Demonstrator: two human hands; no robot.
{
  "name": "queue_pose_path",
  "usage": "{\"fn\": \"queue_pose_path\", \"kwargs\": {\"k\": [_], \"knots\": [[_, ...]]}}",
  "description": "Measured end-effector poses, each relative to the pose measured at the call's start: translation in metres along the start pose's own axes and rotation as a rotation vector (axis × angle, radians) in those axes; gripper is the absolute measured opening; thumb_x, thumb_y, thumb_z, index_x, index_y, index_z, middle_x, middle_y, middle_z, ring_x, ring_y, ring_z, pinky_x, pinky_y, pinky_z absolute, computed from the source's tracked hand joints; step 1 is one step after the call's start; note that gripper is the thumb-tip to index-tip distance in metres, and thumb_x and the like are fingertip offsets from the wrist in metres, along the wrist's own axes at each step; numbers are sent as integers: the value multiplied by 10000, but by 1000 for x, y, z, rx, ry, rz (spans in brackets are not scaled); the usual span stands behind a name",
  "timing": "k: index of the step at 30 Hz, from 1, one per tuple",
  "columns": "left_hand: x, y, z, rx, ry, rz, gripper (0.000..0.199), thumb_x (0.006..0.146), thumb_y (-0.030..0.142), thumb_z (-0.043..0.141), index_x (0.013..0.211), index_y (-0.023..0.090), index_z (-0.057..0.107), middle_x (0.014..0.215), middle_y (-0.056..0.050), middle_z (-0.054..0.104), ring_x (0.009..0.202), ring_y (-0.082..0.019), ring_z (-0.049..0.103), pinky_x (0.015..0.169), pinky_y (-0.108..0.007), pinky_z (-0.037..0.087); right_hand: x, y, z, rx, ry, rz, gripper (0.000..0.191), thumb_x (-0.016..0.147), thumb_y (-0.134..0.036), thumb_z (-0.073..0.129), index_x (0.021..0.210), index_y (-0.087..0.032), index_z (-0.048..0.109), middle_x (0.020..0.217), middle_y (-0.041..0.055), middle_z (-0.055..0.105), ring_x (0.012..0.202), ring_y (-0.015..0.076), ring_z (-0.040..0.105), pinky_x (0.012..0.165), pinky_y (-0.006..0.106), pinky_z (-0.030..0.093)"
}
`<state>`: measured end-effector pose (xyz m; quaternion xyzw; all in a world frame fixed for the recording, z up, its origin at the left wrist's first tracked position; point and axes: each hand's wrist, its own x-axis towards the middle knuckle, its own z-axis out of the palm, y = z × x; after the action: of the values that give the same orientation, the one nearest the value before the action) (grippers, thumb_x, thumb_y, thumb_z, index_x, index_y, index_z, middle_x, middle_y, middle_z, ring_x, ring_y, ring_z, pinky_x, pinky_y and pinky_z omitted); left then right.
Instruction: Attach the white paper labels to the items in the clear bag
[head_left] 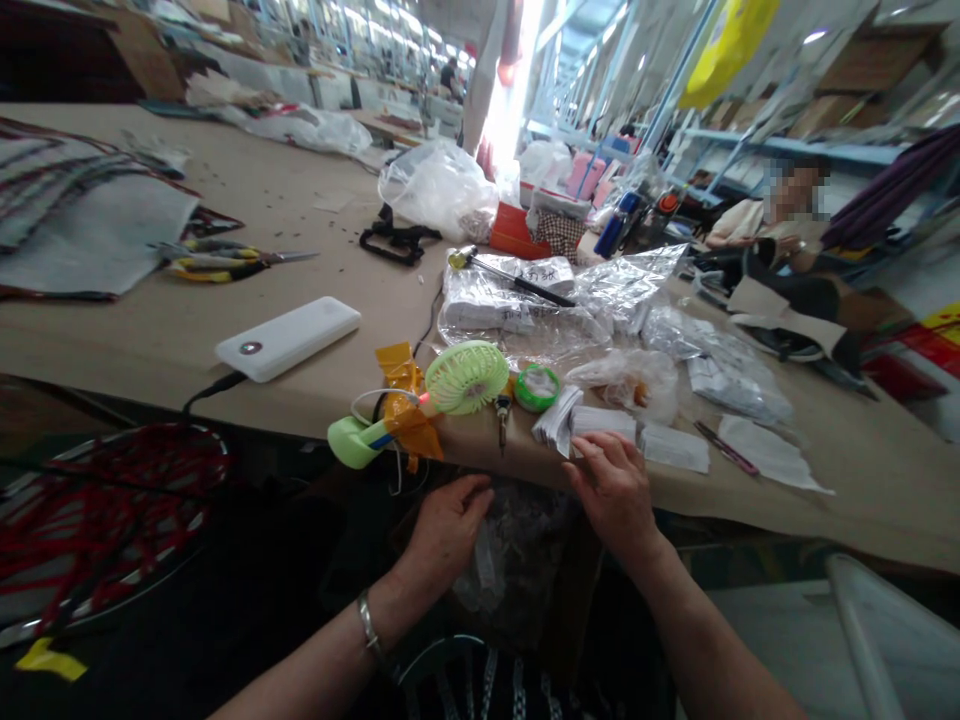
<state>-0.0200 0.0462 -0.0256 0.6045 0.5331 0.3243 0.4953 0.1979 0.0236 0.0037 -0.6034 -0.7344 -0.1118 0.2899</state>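
My left hand (448, 528) is just below the table's front edge, with its thumb and fingers pressed together. Whatever may be in that pinch is too small to make out; a pale translucent strip (486, 560) shows beneath it. My right hand (616, 492) reaches over the edge, fingertips touching a stack of white paper slips (604, 422) and thumb held apart. To its left leans a fanned bundle of white slips (556, 422); more slips (675, 449) lie to its right. A green tape roll (537, 388) and a small pointed tool (502, 425) are nearby.
A green fan (466, 378) is fixed at the edge with orange tape (412, 425). A white power bank (289, 338), pliers (217, 262), a hammer (514, 277), plastic-wrapped slips (487, 305) and a thin cutter (726, 448) lie around. Another person (780, 220) sits at the right.
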Motion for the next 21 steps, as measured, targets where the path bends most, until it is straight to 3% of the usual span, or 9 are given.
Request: {"fn": "queue_pose_path", "kwargs": {"k": [3, 9, 12, 16, 21], "knots": [[-3, 3, 4, 11, -30, -9, 212, 746, 276, 502, 799, 178, 682, 808, -31, 700, 782, -179, 618, 734, -260, 438, 0, 5, 11, -104, -2, -36, 211, 814, -254, 587, 1017, -211, 626, 1134, 69, 589, 1140, 274, 428, 977, 450, 297], [-5, 10, 17, -153, -125, -14, 178, 738, 255, 519, 658, 161, 647, 648, -15, 632, 651, -143, 553, 622, -235, 412, 3, 1, 11, -42, 121, -106, 98, 823, -197, 578, 853, -242, 659, 1018, 21, 651, 1082, 238, 485, 994, 472, 274], [-5, 21, 25, -357, -232, -152, 187, 747, 282, 539, 669, 137, 627, 638, -26, 620, 598, -126, 544, 575, -229, 416, 3, -1, 2, 37, 160, -116, 104, 816, -182, 577, 841, -242, 658, 982, 23, 652, 1061, 227, 503, 985, 465, 305], [-4, 40, 34, -713, -351, -355, 247, 773, 349, 563, 849, 117, 604, 752, -75, 651, 631, -129, 597, 604, -247, 462, -7, -6, -6, 125, 139, -172, 108, 813, -181, 578, 844, -249, 656, 941, 15, 654, 1029, 211, 524, 964, 440, 345], [7, 54, 45, -1001, -419, -409, 258, 820, 356, 523, 855, 105, 572, 740, -84, 638, 600, -118, 606, 602, -248, 489, -14, -4, -1, 130, 104, -188, 95, 827, -190, 571, 843, -244, 648, 893, 5, 663, 990, 204, 536, 975, 448, 323]]}}
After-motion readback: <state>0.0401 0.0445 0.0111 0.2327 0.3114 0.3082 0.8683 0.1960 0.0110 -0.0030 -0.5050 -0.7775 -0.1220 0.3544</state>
